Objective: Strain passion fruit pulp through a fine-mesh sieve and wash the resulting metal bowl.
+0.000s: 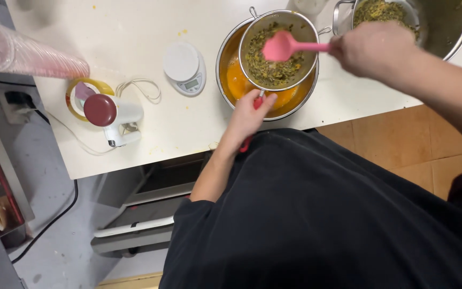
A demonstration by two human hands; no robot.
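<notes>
While the left hand [248, 113] is gripping the red handle [254, 107] of a round metal mesh strainer [278, 49], its fingers curled tight around it, the right hand [374, 49] is closing around the handle of a pink silicone spatula [284, 46], whose blade is hovering over the seedy pulp [271, 67] inside the strainer. That strainer is sitting on a steel bowl of orange juice [239, 83] on the white counter [135, 32], near a small white digital scale [185, 67].

even, bright overhead light, soft shadows under the counter [151, 144] at seven o'clock, motion blur on the right hand [375, 48] at one o'clock.
</notes>
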